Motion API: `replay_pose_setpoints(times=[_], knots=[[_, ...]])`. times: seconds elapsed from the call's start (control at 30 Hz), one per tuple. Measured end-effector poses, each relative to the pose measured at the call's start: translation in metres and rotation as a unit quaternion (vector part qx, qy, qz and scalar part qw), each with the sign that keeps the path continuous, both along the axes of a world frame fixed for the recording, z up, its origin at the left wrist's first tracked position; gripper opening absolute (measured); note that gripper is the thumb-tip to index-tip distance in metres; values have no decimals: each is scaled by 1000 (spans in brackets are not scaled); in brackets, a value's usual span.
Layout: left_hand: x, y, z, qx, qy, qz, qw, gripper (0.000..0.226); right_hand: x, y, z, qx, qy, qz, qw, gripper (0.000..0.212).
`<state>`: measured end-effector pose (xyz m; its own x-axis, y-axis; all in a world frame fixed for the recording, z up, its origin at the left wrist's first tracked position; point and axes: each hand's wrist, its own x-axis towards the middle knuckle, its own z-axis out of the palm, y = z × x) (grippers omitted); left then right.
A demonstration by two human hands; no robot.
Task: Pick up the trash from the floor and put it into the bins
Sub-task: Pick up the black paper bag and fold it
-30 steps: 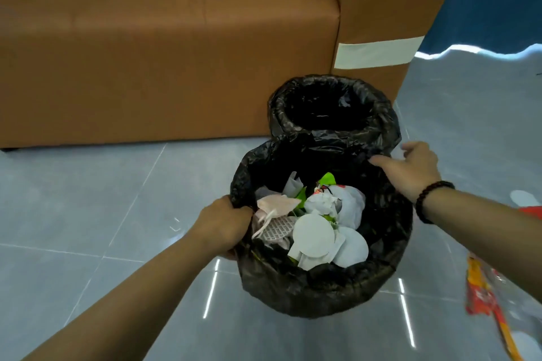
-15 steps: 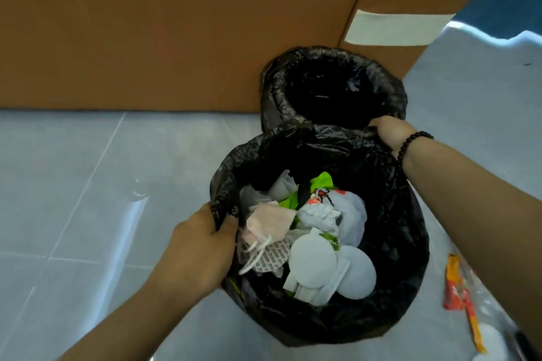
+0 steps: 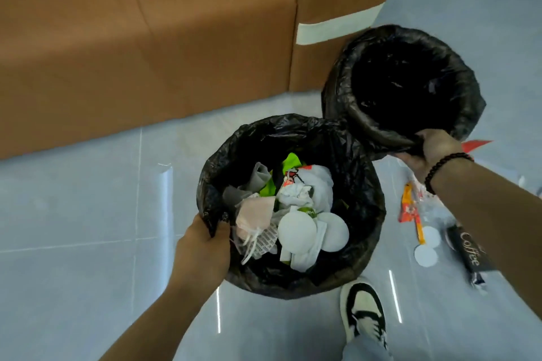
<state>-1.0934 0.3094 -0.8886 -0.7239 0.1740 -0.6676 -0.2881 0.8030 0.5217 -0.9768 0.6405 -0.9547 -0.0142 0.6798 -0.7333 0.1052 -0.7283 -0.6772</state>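
You have a brown sofa [image 3: 146, 38] with a pale strip [image 3: 337, 28] behind, grey floor tiles [image 3: 73, 214], and a black-and-white sneaker [image 3: 363, 313] below

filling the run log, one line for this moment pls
left hand grips full black-lined bin rim | right hand grips empty black-lined bin rim | black coffee sachet on floor

The word "Coffee" is read in white script on a black packet [image 3: 471, 252], which is seen lying on the grey floor [image 3: 73, 214] under the right forearm. Small dark print is made out on a clear wrapper [image 3: 264, 239] inside the nearer bin [image 3: 360, 249], but it cannot be read. No other text is legible.
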Motion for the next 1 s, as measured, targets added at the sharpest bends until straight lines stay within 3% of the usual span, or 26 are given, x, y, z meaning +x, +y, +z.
replay_pose_setpoints(times=[0.13,0.23,0.37,0.47,0.63,0.93,1.0], knots=[[13,43,60,-12,3,19,1000,13,49,36,59,-8,19,-78,997,32],[26,89,97,-29,14,16,999,11,87,67,107,-26,-3,-118,993,10],[41,138,132,-45,27,11,999,12,125,97,161,-40,-36,-163,985,2],[51,172,151,-51,24,3,998,13,153,118,192,-23,-66,-194,978,18],[63,218,154,-61,5,11,998,15,193,150,214,-28,-78,-222,971,4],[83,283,122,-80,-12,-38,996,31,233,172,219,-53,-47,-340,938,28],[85,296,120,-80,-16,-41,996,31,238,177,224,-52,-49,-355,932,23]])
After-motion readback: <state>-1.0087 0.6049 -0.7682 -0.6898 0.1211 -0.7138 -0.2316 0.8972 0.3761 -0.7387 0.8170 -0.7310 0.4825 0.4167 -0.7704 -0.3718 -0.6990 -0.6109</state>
